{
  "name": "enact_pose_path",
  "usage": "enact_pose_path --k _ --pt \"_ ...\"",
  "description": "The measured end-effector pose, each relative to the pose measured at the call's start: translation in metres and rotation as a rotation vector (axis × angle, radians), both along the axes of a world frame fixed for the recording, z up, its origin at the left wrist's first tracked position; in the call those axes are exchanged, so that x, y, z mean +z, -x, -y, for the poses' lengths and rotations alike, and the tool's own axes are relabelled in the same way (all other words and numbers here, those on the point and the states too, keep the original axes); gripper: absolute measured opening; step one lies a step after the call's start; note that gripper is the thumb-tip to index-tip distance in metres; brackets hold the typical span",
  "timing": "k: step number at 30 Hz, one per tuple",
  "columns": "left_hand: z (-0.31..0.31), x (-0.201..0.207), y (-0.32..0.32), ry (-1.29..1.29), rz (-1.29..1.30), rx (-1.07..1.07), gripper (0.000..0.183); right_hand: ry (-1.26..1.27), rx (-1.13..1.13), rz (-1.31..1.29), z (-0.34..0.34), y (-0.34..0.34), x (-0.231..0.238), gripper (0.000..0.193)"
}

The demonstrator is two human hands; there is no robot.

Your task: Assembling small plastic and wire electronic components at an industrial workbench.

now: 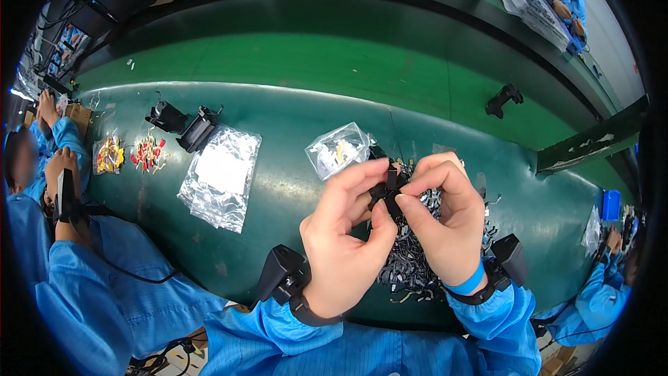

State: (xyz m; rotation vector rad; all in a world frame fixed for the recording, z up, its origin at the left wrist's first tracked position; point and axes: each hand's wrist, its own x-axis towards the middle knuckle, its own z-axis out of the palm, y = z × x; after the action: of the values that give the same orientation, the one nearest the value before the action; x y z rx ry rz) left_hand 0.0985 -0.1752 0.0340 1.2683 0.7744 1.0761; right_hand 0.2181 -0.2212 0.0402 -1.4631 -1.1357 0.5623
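Black part (pixel 392 179), small, pinched between the fingertips of both hands, over the upper left of the pile of black cables (pixel 410 264) on the green table (pixel 282 167). Any lettering on such a small, dark surface too fine to make out. Points with its narrow upper end toward the far edge of the table, long axis running nearly straight up and down in view; lower end mostly hidden behind fingers, so cannot tell its full shape.

Left hand (pixel 342 231): thumb and fingers brought narrowly together on the part's left side, palm partly turned up. Right hand (pixel 449 219): thumb and index finger pinching from the right, other fingers curled. Blue band (pixel 467 282) around the right wrist, with dark devices strapped on at both cuffs.

Just beyond the left fingers, a clear bag (pixel 339 152) with white and yellow contents. Farther left, flat plastic bags (pixel 236 205) around a white sheet (pixel 221 167), any print washed out by glare. Past these, two black devices, then red-tipped pieces (pixel 148 154) beside a bag of yellow pieces (pixel 109 155). To either side, co-workers in blue sleeves.
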Motion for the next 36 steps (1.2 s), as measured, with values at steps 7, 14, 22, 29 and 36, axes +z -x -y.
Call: enact_pose_path --k 7,14,22,29,36 --pt "-0.0016 -0.0014 0.0015 -0.027 -0.014 -0.009 0.05 -0.041 -0.047 0.118 0.0004 0.0031 -0.0014 0.016" --pt "-0.0015 0.0 0.0016 -0.015 -0.008 -0.008 0.05 -0.097 -0.115 0.229 0.0 0.0018 -0.004 0.017" --pt "-0.0007 0.0038 0.0006 0.025 -0.002 -0.023 0.044 -0.104 -0.092 0.043 -0.0018 -0.0006 -0.0057 0.018" --pt "-0.0004 0.0042 0.0007 0.041 0.009 -0.021 0.039 -0.089 -0.071 -0.011 -0.0032 -0.0017 -0.0082 0.016" --pt "0.0004 0.0054 0.0008 0.056 0.021 -0.019 0.039 -0.078 -0.028 -0.114 -0.0029 0.0004 -0.0042 0.02"
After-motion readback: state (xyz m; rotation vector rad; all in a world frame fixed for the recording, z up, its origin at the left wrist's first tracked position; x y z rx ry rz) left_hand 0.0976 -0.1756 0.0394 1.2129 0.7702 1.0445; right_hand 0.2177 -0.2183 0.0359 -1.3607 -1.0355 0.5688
